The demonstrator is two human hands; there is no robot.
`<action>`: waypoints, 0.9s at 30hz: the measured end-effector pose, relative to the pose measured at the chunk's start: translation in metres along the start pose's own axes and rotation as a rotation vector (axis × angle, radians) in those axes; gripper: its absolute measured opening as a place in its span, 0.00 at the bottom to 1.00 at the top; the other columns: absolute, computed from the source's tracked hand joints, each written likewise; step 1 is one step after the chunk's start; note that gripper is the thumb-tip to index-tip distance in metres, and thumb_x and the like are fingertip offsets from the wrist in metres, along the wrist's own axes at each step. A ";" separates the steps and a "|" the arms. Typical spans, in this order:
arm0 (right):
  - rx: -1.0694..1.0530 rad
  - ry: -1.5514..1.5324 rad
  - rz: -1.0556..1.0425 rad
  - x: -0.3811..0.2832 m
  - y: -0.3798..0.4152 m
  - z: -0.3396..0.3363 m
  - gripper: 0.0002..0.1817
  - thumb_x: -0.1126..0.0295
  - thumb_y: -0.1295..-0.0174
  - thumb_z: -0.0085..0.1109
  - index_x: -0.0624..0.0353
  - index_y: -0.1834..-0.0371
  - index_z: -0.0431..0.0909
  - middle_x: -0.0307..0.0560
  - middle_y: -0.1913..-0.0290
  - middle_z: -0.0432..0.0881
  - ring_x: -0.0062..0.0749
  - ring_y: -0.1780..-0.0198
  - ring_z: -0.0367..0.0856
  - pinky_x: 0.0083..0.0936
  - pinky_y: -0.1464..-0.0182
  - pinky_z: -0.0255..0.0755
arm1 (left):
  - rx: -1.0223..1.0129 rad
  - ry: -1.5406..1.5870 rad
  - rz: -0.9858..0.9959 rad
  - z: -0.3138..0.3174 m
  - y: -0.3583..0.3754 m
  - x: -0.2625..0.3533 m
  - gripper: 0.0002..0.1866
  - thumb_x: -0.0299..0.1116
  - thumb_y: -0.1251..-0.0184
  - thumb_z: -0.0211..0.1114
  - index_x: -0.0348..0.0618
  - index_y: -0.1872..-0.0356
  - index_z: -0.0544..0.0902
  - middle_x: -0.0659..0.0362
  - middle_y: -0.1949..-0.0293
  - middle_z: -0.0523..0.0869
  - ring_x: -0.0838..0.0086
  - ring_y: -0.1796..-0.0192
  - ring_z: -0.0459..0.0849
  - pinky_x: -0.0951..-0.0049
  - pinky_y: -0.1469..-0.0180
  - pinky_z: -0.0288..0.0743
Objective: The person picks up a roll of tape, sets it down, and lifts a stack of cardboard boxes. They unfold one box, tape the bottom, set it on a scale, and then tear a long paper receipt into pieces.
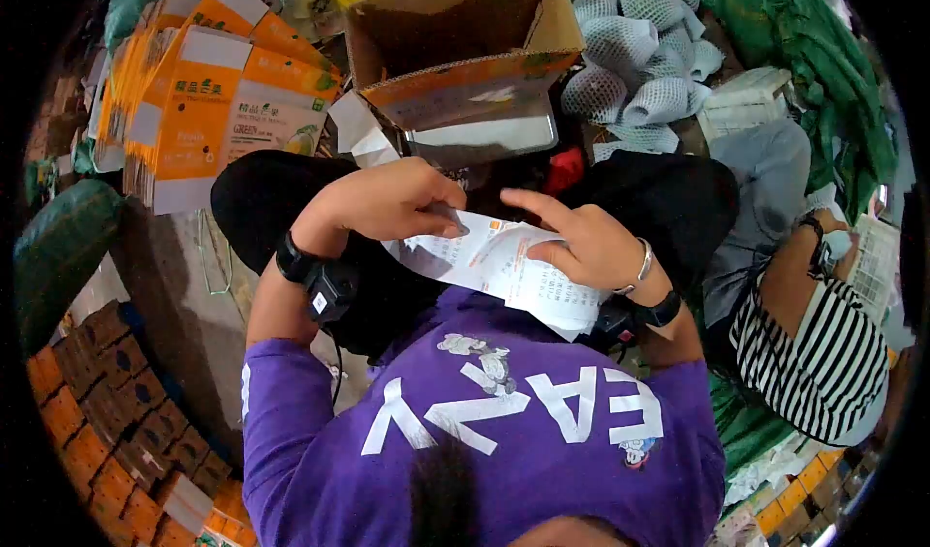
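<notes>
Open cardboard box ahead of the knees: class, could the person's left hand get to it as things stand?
Probably yes, once freed. The left hand is pinching the printed slip, and the cardboard box stands open just beyond it with nothing between them.

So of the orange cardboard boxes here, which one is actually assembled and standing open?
The brown-and-orange box at top centre, straight ahead of the hands: its flaps are up and its inside shows. The other boxes, stacked at upper left, are folded flat.

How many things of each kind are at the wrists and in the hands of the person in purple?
Paper slip: 1
Black wrist bands: 2
Silver bracelet: 1
Total: 4
</notes>
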State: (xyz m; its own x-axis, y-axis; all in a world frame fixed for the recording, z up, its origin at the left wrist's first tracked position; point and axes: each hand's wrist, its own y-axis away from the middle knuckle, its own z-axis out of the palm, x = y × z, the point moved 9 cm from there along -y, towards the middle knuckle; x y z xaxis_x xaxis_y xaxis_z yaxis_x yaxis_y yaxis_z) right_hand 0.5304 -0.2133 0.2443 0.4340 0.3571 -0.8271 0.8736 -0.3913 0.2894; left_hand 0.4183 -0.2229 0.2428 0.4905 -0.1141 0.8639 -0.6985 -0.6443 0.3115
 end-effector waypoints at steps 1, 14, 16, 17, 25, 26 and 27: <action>0.001 -0.005 0.003 0.009 0.000 0.005 0.25 0.68 0.47 0.57 0.59 0.45 0.67 0.57 0.58 0.78 0.48 0.66 0.79 0.31 0.65 0.73 | -0.014 0.056 0.022 0.002 0.000 0.003 0.12 0.35 0.44 0.62 0.33 0.71 0.76 0.46 0.78 0.76 0.55 0.75 0.74 0.66 0.72 0.66; 0.179 -0.175 -0.032 0.022 0.039 -0.036 0.08 0.68 0.46 0.57 0.63 0.70 0.77 0.53 0.72 0.74 0.39 0.68 0.78 0.29 0.66 0.69 | 0.152 -0.008 -0.021 -0.021 0.000 -0.011 0.10 0.33 0.43 0.61 0.35 0.73 0.75 0.46 0.78 0.76 0.51 0.74 0.74 0.63 0.71 0.67; 0.240 -0.140 -0.228 -0.011 0.028 -0.041 0.08 0.70 0.45 0.57 0.63 0.65 0.78 0.52 0.56 0.75 0.44 0.53 0.76 0.29 0.52 0.69 | 0.052 -0.116 0.080 0.006 -0.021 0.011 0.10 0.34 0.42 0.60 0.36 0.74 0.74 0.46 0.78 0.76 0.52 0.75 0.74 0.63 0.72 0.67; 0.204 -0.013 -0.285 -0.023 0.017 -0.034 0.08 0.69 0.44 0.56 0.63 0.68 0.78 0.53 0.59 0.76 0.45 0.57 0.77 0.31 0.56 0.71 | 0.049 -0.135 0.082 0.016 -0.025 0.015 0.10 0.34 0.42 0.60 0.36 0.72 0.75 0.46 0.78 0.76 0.52 0.73 0.75 0.63 0.71 0.67; -0.016 0.058 -0.132 0.004 0.017 -0.012 0.13 0.64 0.43 0.53 0.63 0.77 0.72 0.53 0.78 0.73 0.50 0.72 0.74 0.38 0.71 0.66 | 0.032 0.067 -0.052 -0.012 0.000 -0.010 0.12 0.36 0.46 0.64 0.36 0.69 0.78 0.50 0.77 0.79 0.61 0.74 0.76 0.68 0.70 0.68; -0.022 0.027 -0.107 0.008 0.022 -0.011 0.13 0.64 0.43 0.53 0.63 0.77 0.72 0.53 0.77 0.73 0.50 0.71 0.74 0.38 0.70 0.66 | 0.042 0.066 -0.041 -0.013 0.002 -0.010 0.11 0.34 0.46 0.63 0.35 0.69 0.78 0.49 0.77 0.79 0.60 0.73 0.77 0.68 0.70 0.69; -0.023 -0.004 -0.079 0.012 0.025 -0.009 0.12 0.64 0.43 0.53 0.63 0.77 0.72 0.53 0.75 0.73 0.50 0.71 0.74 0.37 0.69 0.66 | 0.039 0.072 -0.040 -0.009 0.001 -0.011 0.11 0.34 0.46 0.63 0.35 0.69 0.78 0.49 0.77 0.79 0.60 0.73 0.77 0.68 0.70 0.69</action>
State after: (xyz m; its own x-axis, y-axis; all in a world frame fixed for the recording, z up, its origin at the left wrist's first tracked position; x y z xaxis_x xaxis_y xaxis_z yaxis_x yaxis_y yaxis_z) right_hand 0.5595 -0.2113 0.2457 0.3627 0.3822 -0.8499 0.9099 -0.3424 0.2343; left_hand 0.4073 -0.2153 0.2377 0.4783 -0.0339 0.8775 -0.6572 -0.6766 0.3321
